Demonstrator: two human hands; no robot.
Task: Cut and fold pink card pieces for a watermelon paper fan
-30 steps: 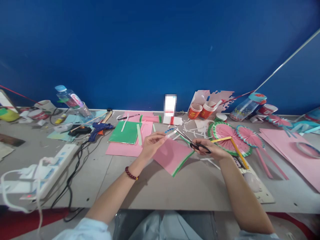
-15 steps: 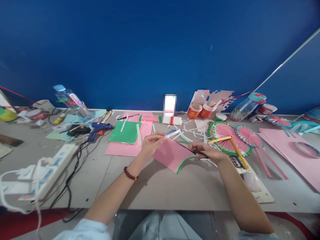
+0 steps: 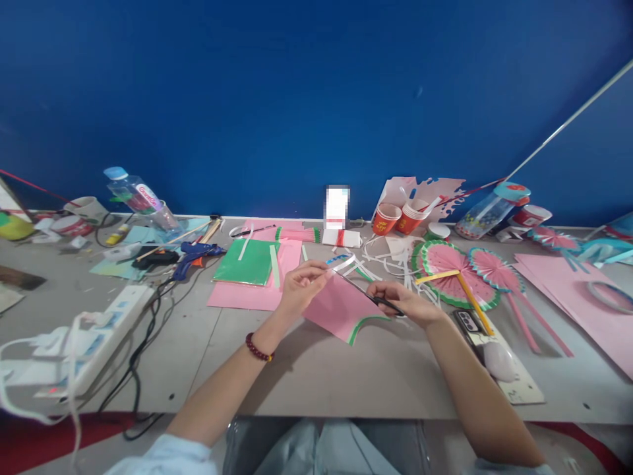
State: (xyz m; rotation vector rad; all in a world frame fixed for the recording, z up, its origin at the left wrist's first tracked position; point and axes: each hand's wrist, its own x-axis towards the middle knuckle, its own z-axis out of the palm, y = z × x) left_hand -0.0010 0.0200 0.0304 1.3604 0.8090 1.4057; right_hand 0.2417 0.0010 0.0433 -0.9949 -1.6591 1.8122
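Note:
My left hand pinches the top corner of a pink paper sheet with a green and white edge, holding it up above the grey table. A white strip sticks out past the fingers. My right hand is closed around black-handled scissors, whose blades run along the sheet's upper right edge toward the left hand. The sheet's lower corner curls near the table.
Green and pink paper sheets lie behind my left hand, with a blue glue gun and a power strip with cables to the left. Watermelon paper fans, red cups, a phone and pink sheets lie to the right.
My right hand moved left with the scissors, and the blades advanced along the sheet's edge toward the left hand. The sheet's lower green edge has curled more.

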